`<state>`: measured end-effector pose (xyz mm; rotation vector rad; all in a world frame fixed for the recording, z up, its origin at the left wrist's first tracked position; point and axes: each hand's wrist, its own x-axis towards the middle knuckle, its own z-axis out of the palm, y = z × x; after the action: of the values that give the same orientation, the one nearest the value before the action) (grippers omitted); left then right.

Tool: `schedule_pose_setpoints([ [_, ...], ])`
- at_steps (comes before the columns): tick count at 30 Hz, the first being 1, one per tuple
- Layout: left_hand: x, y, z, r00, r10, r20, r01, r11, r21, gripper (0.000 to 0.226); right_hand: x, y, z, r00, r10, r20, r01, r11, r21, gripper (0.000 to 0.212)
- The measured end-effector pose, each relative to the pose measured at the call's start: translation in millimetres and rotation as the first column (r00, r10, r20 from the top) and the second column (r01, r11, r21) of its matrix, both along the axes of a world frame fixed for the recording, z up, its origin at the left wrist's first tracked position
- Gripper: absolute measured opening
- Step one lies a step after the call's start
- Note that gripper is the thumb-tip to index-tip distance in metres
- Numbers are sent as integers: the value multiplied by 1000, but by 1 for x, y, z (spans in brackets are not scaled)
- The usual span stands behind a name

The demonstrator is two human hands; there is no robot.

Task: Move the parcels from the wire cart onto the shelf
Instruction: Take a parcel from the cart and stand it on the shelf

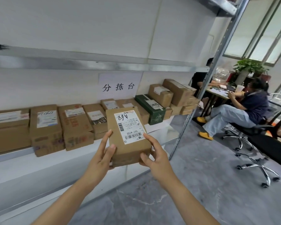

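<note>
Parcel, stiff cardboard, seemingly light: our left hand and right hand grip its near corners, before shelf.

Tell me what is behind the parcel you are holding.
A row of brown parcels on the shelf. The held parcel covers the near ends of those directly behind it.

Brown parcel with white barcoded label, dark green box, grey marbled floor, yellow shoes
</note>
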<state>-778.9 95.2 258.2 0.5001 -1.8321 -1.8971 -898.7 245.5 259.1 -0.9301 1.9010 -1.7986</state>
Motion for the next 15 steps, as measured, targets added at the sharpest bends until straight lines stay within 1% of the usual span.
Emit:
schedule_pose_setpoints([
  [3, -49, -11, -1, 1000, -28, -6, 28, 999, 35, 47, -45, -10, -1, 1000, -19, 12, 18, 1000, 8, 59],
  [6, -97, -26, -1, 998, -57, -18, 59, 993, 101, 53, -93, -23, -3, 998, -28, 54, 28, 1000, 14, 57],
  [8, -127, -35, -4, 998, -62, -14, 63, 989, 131, 47, -123, -32, -4, 998, -28, 64, 27, 999, 24, 57],
  [10, -155, -41, -7, 998, -69, -13, 70, 980, 184, 47, -150, -38, -6, 997, -37, 75, 33, 998, 49, 56],
  [13, -194, -51, -8, 995, -95, 9, 93, 987, 133, 53, -186, -47, -3, 996, -44, 76, 41, 999, 32, 54],
  [15, -218, -56, -9, 991, -131, 4, 129, 986, 109, 63, -209, -51, -2, 995, -53, 87, 51, 998, 24, 52],
])
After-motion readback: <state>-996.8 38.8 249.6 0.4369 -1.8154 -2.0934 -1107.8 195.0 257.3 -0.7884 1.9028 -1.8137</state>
